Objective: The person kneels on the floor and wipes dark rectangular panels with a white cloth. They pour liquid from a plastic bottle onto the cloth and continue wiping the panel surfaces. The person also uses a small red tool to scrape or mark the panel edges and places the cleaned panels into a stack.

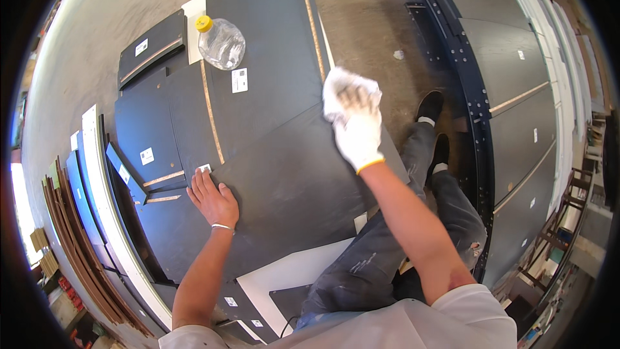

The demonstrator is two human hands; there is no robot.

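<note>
head: cloth (345, 90) at panel (290, 181) edge

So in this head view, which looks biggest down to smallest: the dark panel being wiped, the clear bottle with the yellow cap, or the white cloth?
1. Dark panel, by far the largest.
2. Clear bottle.
3. White cloth, bunched under the gloved right hand.
Bottle and cloth look close in size, and the cloth is partly hidden, so their order is unsure.

- One view only, from a wide fisheye camera on the person's head, so nothing is shared with a second view.
- It faces steeply down onto dark panels (271, 174) on the floor (368, 19).
- Both forearms enter from the near, lower edge, close to the lens.
- Straight edges bend near the round black rim.
</note>
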